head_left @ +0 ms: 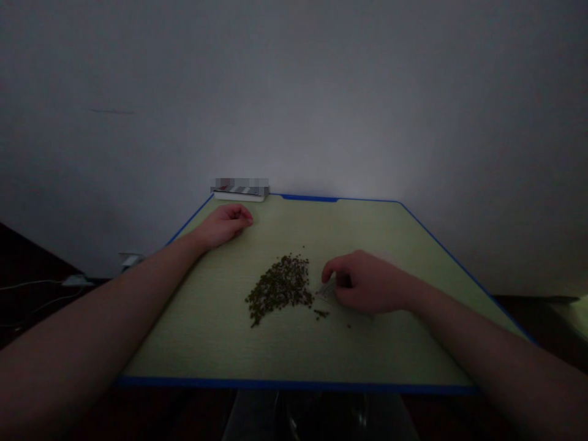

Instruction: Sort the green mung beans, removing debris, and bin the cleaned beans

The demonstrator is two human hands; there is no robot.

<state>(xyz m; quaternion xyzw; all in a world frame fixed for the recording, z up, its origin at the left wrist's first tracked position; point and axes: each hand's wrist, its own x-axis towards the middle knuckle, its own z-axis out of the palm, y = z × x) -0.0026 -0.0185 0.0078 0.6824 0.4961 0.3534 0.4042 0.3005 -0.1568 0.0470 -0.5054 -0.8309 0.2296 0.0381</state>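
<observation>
Right hand (367,283), fingers bent, is covering a pale bag (327,290) (likely light, limp; best pinched by its edge), grip unclear.

Blue-edged tbl (206,343) w/ sm. dk bits (280,282) mid, white-based item (240,197) far L.

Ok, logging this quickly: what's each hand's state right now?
Left hand: loosely curled over the table, nothing visibly held.
Right hand: curled at a pale filmy thing; whether it's gripped cannot be told.

Thin white cable (32,283), grey wall (294,98)
</observation>
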